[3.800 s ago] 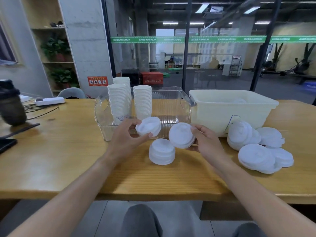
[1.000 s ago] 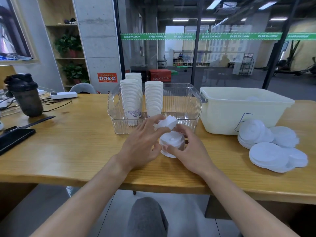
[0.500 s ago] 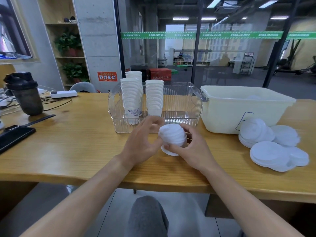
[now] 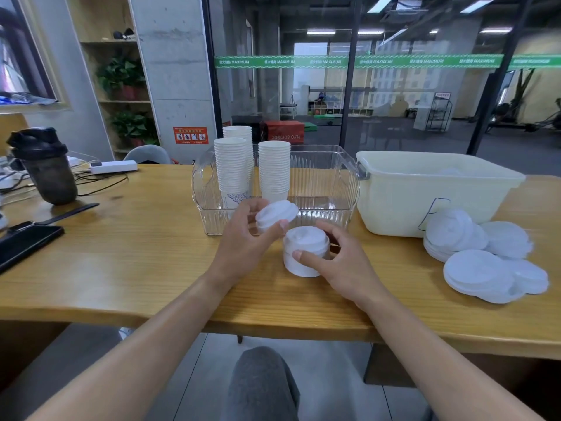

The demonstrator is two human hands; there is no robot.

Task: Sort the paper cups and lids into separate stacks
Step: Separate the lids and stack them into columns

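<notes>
My left hand (image 4: 243, 247) pinches a small bunch of white lids (image 4: 276, 214), tilted, just above and left of a short stack of white lids (image 4: 305, 250) standing on the wooden table (image 4: 130, 253). My right hand (image 4: 343, 265) is wrapped around that stack from the right, thumb across its front. Three tall stacks of white paper cups (image 4: 232, 170) stand in the left part of a clear plastic bin (image 4: 321, 189) behind my hands. Loose white lids (image 4: 479, 256) lie in overlapping piles at the right of the table.
A cream plastic tub (image 4: 425, 189) sits right of the clear bin. At the far left stand a dark shaker bottle (image 4: 45, 168), a power strip with cables (image 4: 113, 167) and a black phone (image 4: 24, 244). The table's front edge runs just below my wrists.
My left hand has lifted a few lids off the top of the stack and tilted them up and left. The right hand still holds the stack on the table.
</notes>
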